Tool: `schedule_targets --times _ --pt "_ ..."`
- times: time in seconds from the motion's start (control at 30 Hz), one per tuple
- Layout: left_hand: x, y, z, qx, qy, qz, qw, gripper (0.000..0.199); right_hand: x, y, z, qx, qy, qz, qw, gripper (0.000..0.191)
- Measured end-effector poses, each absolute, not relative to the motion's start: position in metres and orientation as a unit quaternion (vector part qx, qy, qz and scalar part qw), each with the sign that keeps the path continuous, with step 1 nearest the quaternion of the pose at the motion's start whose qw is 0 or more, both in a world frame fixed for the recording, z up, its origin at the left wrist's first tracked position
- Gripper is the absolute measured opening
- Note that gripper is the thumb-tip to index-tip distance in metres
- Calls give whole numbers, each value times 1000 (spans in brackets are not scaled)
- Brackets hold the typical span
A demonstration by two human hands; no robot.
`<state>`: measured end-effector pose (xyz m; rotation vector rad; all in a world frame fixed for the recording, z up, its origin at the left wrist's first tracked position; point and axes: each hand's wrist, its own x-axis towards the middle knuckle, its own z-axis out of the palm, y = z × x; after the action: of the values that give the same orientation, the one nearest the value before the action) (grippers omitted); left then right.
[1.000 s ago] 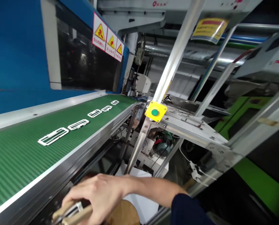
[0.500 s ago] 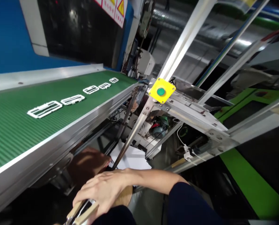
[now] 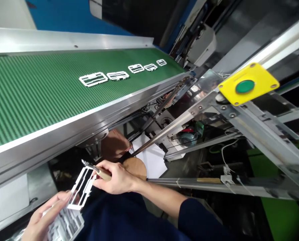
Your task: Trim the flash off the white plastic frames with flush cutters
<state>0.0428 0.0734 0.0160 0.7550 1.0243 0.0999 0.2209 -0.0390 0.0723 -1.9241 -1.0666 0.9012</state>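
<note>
My left hand (image 3: 45,217) grips a white moulded plastic frame (image 3: 80,188) and a stack of similar frames (image 3: 65,225) at the bottom left. My right hand (image 3: 116,177) is closed around a wood-handled deburring knife (image 3: 103,173). Its thin metal tip (image 3: 85,163) sits just above the top corner of the raised frame, and I cannot tell whether they touch. A navy sleeve (image 3: 202,217) covers my right forearm above the wrist.
Several white plastic frames (image 3: 93,79) lie in a row on a green conveyor belt (image 3: 39,97) with a steel side rail (image 3: 64,130). A round wooden disc (image 3: 135,169) and white paper sheets (image 3: 151,157) sit below it. A yellow box with a green button (image 3: 248,83) is mounted at the right.
My view has tilted and the belt now lies higher in the picture. My left hand has come into view with white frames. The knife has risen from the bottom edge to the raised frame.
</note>
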Motion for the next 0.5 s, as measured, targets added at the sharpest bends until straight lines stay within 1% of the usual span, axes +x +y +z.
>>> schedule_targets --times 0.1,0.27,0.5 --pt "42 69 22 375 448 52 810 32 216 -37 65 -739 -370 369 426 23" --pt "46 64 27 380 444 54 810 31 220 -35 55 -700 -297 396 515 19" --pt "52 59 33 380 460 82 798 34 222 -36 52 -677 -278 399 553 17"
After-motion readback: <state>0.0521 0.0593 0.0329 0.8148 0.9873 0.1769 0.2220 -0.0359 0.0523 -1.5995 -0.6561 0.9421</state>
